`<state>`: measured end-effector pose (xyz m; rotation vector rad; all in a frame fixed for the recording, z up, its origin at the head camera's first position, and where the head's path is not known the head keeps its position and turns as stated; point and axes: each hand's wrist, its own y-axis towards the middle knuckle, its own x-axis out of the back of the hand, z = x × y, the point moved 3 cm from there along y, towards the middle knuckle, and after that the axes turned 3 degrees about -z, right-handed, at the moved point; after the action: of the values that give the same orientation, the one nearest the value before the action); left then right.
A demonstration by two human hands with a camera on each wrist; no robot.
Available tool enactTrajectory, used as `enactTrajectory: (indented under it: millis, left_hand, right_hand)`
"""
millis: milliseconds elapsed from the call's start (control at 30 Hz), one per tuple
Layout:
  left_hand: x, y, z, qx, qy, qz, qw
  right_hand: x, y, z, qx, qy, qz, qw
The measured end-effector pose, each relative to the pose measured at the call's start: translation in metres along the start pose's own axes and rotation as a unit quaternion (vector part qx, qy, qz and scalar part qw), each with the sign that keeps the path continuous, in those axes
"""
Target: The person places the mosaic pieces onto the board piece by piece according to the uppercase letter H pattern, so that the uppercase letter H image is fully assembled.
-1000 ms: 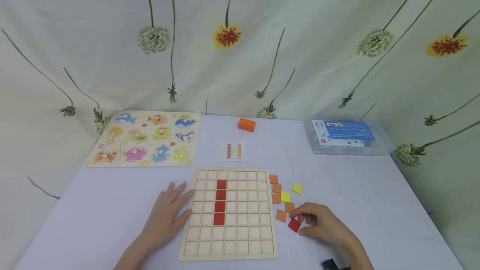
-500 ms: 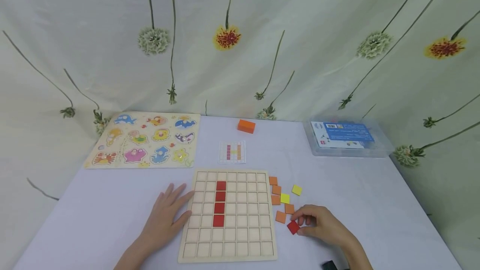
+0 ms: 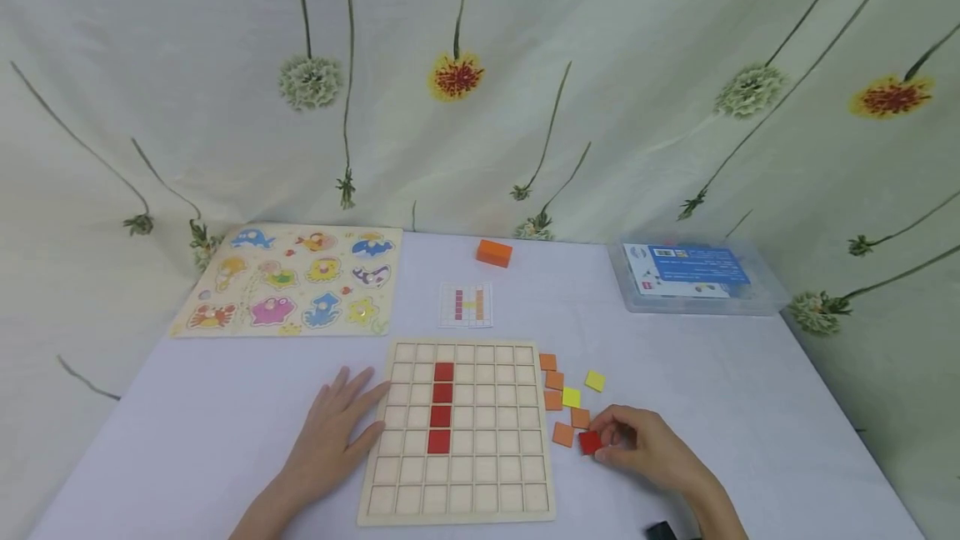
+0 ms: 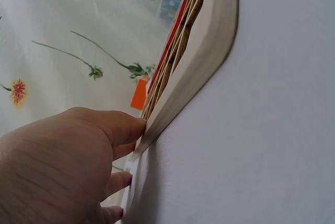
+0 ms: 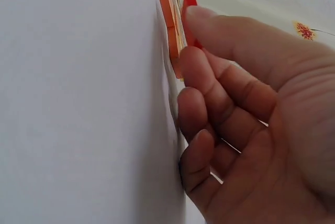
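Observation:
My right hand (image 3: pixel 641 444) pinches a red square tile (image 3: pixel 589 442) between thumb and fingers, to the right of the wooden grid board (image 3: pixel 484 467). In the right wrist view the red tile (image 5: pixel 190 17) shows at the thumb tip, raised off the table. My left hand (image 3: pixel 326 432) lies with fingers spread at the board's left edge; the left wrist view has its thumb and fingertips right at the rim (image 4: pixel 196 72). A column of several red tiles (image 3: pixel 440 417) sits in the board's third column. Beside the board lie several orange tiles (image 3: pixel 563 434) and two yellow tiles (image 3: pixel 595 381).
Behind the board lies a small pattern card (image 3: pixel 466 305), with an orange block (image 3: pixel 494 253) farther back. A sea-animal puzzle board (image 3: pixel 288 280) is at the back left, a clear plastic box (image 3: pixel 686 276) at the back right. A flower-patterned cloth (image 3: pixel 637 107) hangs behind.
The red tile in my right hand has turned and risen slightly, from lying at an angle to nearly square with the board. The left hand stays in place.

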<state>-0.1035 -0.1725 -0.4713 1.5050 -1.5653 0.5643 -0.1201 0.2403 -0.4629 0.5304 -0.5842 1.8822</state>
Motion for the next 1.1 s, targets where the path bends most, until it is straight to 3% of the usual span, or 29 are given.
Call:
enactTrajectory:
  millis: [167,367,533,800,1100]
  left_hand:
    - [0.0,0.0,-0.001,0.018,-0.004,0.02,0.9996]
    - [-0.001,0.0,0.0,0.019,0.0,0.021,0.9996]
    - [-0.002,-0.001,0.001,0.015,0.0,0.017,0.9997]
    - [-0.003,-0.001,0.002,0.012,-0.002,0.013,0.9998]
    - [0.0,0.001,0.0,0.002,0.011,-0.001,0.9999]
  right_hand:
    - [0.004,0.0,0.007,-0.003,-0.012,-0.046,0.9989]
    - [0.007,0.002,0.018,-0.015,-0.037,-0.097,0.9945]
    - [0.006,0.007,0.035,0.005,-0.056,-0.114,0.9919]
    - [-0.015,0.02,0.074,0.063,-0.024,-0.072,0.9951]
    - [-0.068,0.038,0.111,0.108,-0.015,-0.003,0.994]
